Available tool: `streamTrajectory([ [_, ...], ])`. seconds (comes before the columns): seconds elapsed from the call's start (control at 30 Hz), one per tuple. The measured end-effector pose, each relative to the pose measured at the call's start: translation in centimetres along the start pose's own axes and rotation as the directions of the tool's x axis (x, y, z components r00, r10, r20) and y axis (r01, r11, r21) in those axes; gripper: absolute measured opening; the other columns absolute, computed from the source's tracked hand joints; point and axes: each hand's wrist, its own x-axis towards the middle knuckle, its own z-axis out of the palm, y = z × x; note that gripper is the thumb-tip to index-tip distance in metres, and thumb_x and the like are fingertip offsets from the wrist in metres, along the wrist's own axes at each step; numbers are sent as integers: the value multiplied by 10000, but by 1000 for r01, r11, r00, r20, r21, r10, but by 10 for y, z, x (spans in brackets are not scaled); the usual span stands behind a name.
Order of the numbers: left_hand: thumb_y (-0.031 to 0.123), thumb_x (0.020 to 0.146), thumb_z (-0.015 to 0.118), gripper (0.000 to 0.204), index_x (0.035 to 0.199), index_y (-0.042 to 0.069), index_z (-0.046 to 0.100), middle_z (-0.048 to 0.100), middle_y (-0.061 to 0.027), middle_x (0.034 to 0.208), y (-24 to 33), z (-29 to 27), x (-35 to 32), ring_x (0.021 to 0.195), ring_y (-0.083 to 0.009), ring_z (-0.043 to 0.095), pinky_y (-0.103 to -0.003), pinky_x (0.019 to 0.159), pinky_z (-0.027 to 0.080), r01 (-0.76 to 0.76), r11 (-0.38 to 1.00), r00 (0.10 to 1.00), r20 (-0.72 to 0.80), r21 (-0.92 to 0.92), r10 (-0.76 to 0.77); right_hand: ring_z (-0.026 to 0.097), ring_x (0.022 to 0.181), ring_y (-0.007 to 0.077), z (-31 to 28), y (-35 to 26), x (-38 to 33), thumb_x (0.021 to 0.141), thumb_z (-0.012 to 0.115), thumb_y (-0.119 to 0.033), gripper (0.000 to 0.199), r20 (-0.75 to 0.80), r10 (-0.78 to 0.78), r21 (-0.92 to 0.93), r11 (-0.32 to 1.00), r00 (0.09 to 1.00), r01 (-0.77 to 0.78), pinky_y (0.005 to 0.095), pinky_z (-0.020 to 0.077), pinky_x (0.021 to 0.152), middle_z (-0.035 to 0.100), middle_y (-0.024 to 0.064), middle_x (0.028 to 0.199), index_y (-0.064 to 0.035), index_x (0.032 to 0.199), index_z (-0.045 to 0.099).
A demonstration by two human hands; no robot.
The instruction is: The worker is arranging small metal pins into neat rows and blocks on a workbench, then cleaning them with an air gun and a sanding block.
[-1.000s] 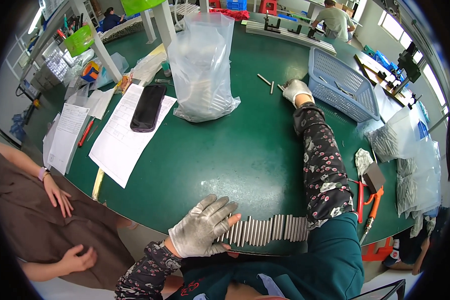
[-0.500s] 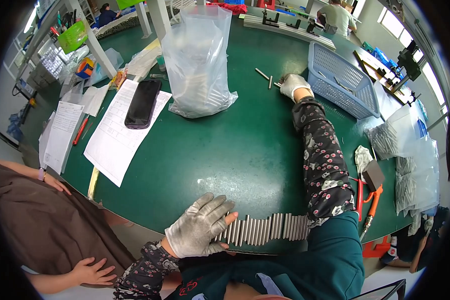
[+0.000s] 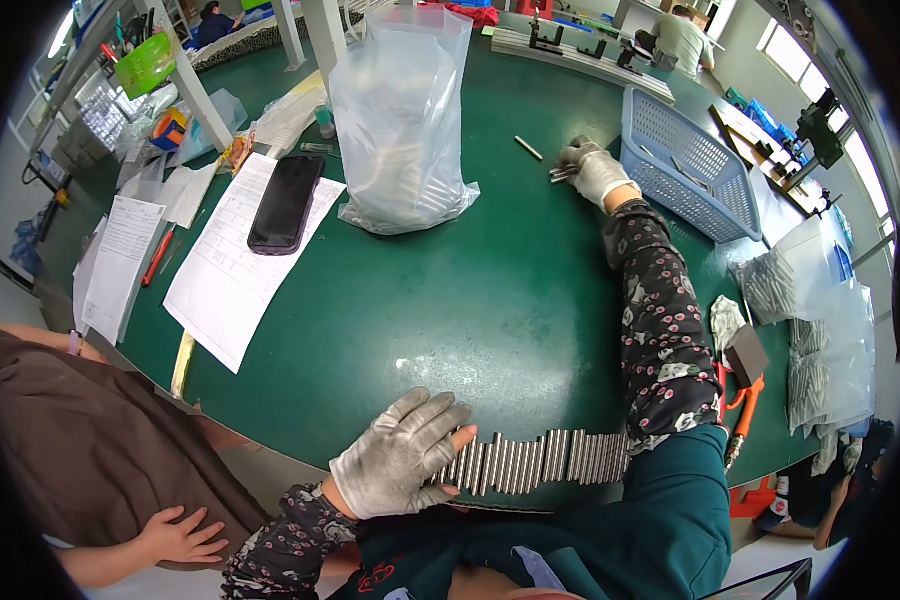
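A row of short steel pins (image 3: 530,465) lies side by side along the near edge of the green table. My left hand (image 3: 395,460), in a grey-white glove with bare fingertips, rests flat at the row's left end, fingers stretched out and thumb beside the pins. Farther off, my gloved right hand (image 3: 595,172) is closed over a few steel pins (image 3: 562,176), whose ends stick out on its left side. The palm hides the rest of them. One loose steel pin (image 3: 528,148) lies a little beyond that hand.
A blue plastic basket (image 3: 685,165) with several pins stands right of my right hand. Around lie a clear bag (image 3: 405,130) of pins, a phone (image 3: 285,205) on paper sheets, an orange-handled tool (image 3: 745,410) and bagged pins (image 3: 810,370). Another person's hand (image 3: 185,537) is at left.
My right hand has shifted slightly and gathered pins that lay loose beside it; one remains lying apart. My left hand has stayed at the row.
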Motion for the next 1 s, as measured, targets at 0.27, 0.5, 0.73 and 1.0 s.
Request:
streamTrajectory([
  [0.27,518,810,579,757,1395,86,371,470,-134,1345,-1,-4,1,1270,-308,434,-475,1107,261,15,1000,1000,24,-6,-15,578,1118,314,6,-12,33,849,586,-214,289,-47,513,64,858,857,-510,390,480,924,618,118,1189,-138,1120,652],
  [0.5,475,815,600,750,1406,86,352,435,-127,1375,6,-7,3,1311,-283,381,-449,1121,242,62,998,995,85,-23,-59,556,1154,294,9,-35,43,796,653,-426,445,-27,451,71,891,892,-449,411,459,937,603,127,1217,-143,1140,641],
  [0.73,413,775,661,775,1396,71,347,443,-152,1355,3,4,0,1284,-321,406,-478,1102,266,-20,996,997,-75,-89,13,602,1052,325,0,-46,-1,786,656,-386,429,96,236,-14,972,967,-236,397,462,893,645,171,1095,-70,1075,627],
  [1.0,397,789,640,727,1375,55,379,445,-195,1330,-7,3,-4,1251,-364,425,-496,1069,304,-39,998,987,-154,-41,32,646,918,322,-29,-129,-96,735,632,-442,457,278,125,-14,992,953,-126,381,498,819,680,160,966,-76,1006,675],
])
